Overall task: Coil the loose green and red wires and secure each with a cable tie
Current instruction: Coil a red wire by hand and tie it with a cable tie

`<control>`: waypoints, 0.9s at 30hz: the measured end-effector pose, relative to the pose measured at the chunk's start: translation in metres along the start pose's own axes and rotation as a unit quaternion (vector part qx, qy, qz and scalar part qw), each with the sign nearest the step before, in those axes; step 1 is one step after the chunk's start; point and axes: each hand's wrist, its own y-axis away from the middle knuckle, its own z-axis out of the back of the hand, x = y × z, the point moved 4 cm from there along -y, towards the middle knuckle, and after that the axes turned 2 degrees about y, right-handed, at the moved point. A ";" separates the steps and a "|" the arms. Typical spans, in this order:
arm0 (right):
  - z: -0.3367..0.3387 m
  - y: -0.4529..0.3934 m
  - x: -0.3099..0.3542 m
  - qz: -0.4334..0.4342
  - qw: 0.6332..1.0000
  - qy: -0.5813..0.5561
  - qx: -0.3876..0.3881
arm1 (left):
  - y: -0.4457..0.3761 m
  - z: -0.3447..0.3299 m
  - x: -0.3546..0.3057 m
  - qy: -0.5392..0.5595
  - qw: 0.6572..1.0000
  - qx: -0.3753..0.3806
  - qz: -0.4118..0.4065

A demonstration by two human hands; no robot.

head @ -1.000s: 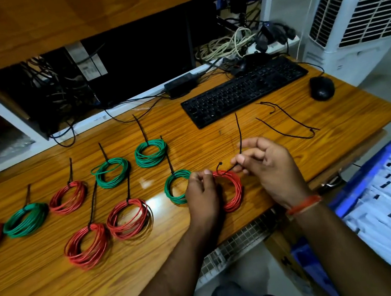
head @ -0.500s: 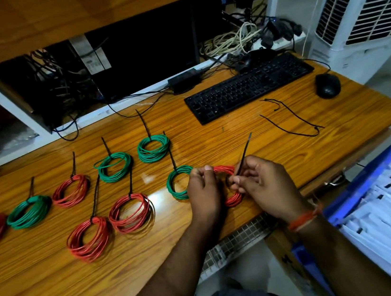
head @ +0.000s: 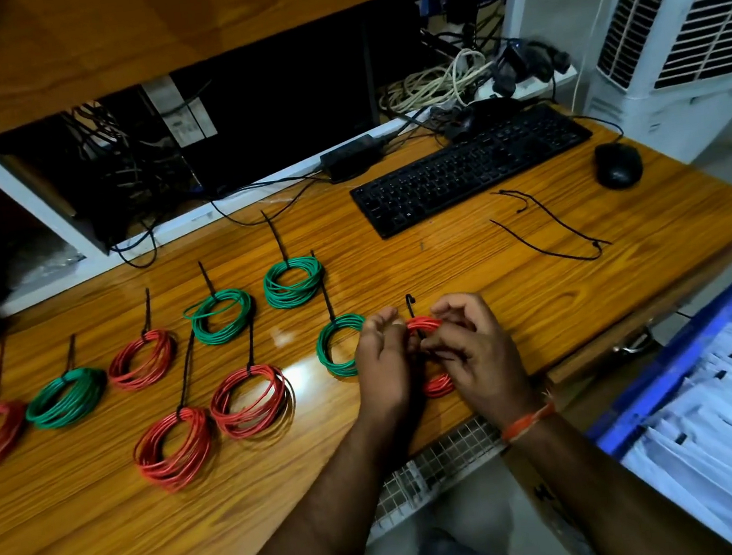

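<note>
Nearest me, my left hand [head: 382,363] pinches the near-left side of the red coil [head: 430,352] to keep its turns stacked on the tabletop [head: 469,263], so they do not spring apart while I fasten them. My right hand [head: 475,346] has a narrow grip too, fingers curled on the black cable tie [head: 411,306] where it crosses the coil; the tie's end stands up hooked above the wire, between my two hands. I cannot tell whether the tail is through the head yet, because my fingers hide that spot, so I judge this tie unfinished.

Just left of my hands lies a green coil [head: 338,346], tied, its tail pointing away from me. Further left and back, the other finished red and green coils lie apart from one another, probably so none tangle. Beyond my right hand, two spare cable ties [head: 548,230] wait within reach on bare wood. Behind them sit the keyboard [head: 470,165] and the mouse [head: 617,163], clear of the work
</note>
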 end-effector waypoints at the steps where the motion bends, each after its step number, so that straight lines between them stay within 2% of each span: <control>1: 0.001 0.000 0.000 0.005 1.000 -0.004 -0.010 | 0.001 -0.001 -0.001 0.007 1.000 -0.002 0.009; 8: 0.004 0.001 -0.003 0.002 0.997 -0.078 -0.028 | -0.002 -0.003 -0.005 -0.011 0.998 0.050 0.026; 11: 0.007 -0.001 -0.004 -0.006 0.993 -0.121 -0.013 | -0.002 -0.003 -0.006 -0.022 0.998 0.052 0.009; 18: 0.012 -0.005 0.000 -0.023 0.992 -0.121 0.022 | 0.000 -0.004 -0.008 -0.050 0.998 0.044 -0.008; 22: 0.008 -0.001 -0.004 -0.107 0.970 -0.213 0.053 | 0.000 -0.004 -0.006 -0.056 0.998 0.036 -0.008; 27: 0.016 -0.007 0.006 -0.132 0.935 -0.311 0.110 | -0.001 -0.006 -0.007 -0.063 0.998 0.028 -0.010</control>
